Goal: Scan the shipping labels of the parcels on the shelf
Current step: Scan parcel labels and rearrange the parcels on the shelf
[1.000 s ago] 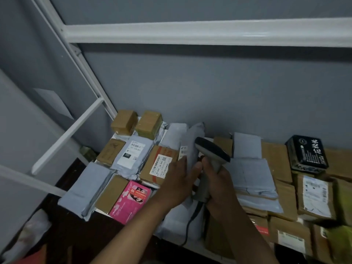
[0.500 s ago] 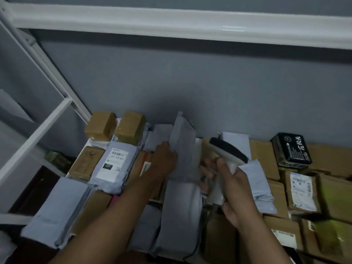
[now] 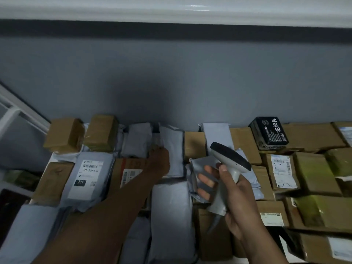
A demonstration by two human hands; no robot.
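Parcels cover the shelf: grey poly mailers and brown cardboard boxes, some with white labels facing up. My left hand (image 3: 159, 161) reaches to the back row and grips the left edge of a grey mailer (image 3: 174, 149) that lies flat against the wall; no label shows on it. My right hand (image 3: 235, 199) holds a grey handheld scanner (image 3: 229, 159) by its handle above the parcels, its dark head pointing up and left. A small grey mailer (image 3: 202, 164) lies just behind my right fingers. A mailer marked 231 (image 3: 85, 178) sits at the left.
A black box with white characters (image 3: 268, 133) stands at the back right. A cardboard box with a label (image 3: 282, 170) lies right of the scanner. The grey wall closes the back. A white shelf beam (image 3: 171, 8) runs overhead and a white frame post (image 3: 21, 113) is at the left.
My left hand has lifted the grey mailer, turned it over and laid it flat at the back. My right hand with the scanner has shifted right, and the view has panned right.
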